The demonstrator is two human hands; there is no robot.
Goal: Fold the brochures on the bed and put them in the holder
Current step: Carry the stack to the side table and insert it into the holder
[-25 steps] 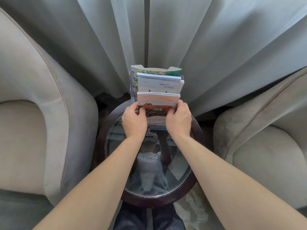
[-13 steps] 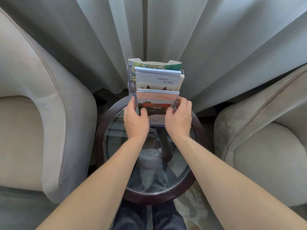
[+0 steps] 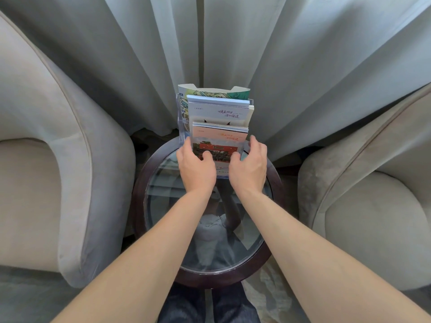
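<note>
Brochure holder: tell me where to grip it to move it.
Take the holder by its two clear side walls, low down, one hand from each side. It stands tall and upright on the glass table, loaded with brochures, so a low two-sided grip probably keeps it from tipping.

Pale grey curtains (image 3: pixel 303 54) hang behind two beige armchairs (image 3: pixel 58 183) flanking a round glass table (image 3: pixel 140 206).

Both hands hide the front brochure's (image 3: pixel 219 145) lower half.

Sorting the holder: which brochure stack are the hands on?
The front, lowest stack, pink cover with a red building photo; the pale-blue stack and green one stand untouched behind.
</note>
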